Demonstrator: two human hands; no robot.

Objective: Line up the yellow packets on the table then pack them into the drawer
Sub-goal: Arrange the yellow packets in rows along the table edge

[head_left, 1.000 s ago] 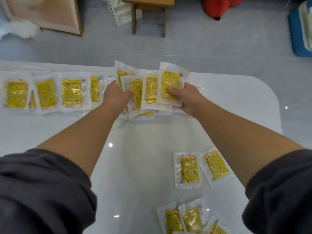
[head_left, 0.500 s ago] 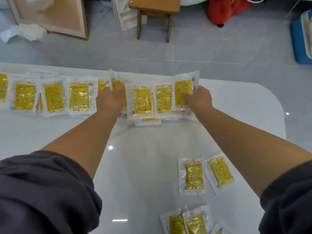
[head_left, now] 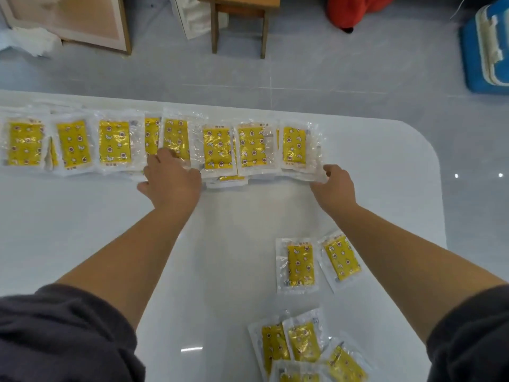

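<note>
row of packets (head_left: 217,147): lies along the far side of the table (head_left: 82,230), yellow faces up, edges overlapping, a few more tucked underneath at the middle.
left hand (head_left: 172,183): lies flat on the near edge of one packet mid-row, fingers (head_left: 161,161) straight and spread, pressing and not grasping.
right hand (head_left: 334,187): at the right end of the row, fingers (head_left: 321,184) curled, pinching the near corner of the end packet (head_left: 296,146) as far as i can make out.
loose packets (head_left: 298,264): two lie side by side near the right arm, well apart from the row; a small heap (head_left: 303,343) sits closer to the person.
drawer: not in view, so nothing is packed yet by my reckoning.
risk, sliding: the wrappers look slick and so does the table; a firm push from either hand could fan the overlapped ones out of line.
risk, far edge: the row sits close to that edge, and a shove away from the person could tip packets onto the floor (head_left: 275,73).
risk, hidden ones: those tucked under the middle may drag along and skew the ones on top.
risk, sleeve: the right arm passes just beside the two loose packets and could sweep them when it draws back.
</note>
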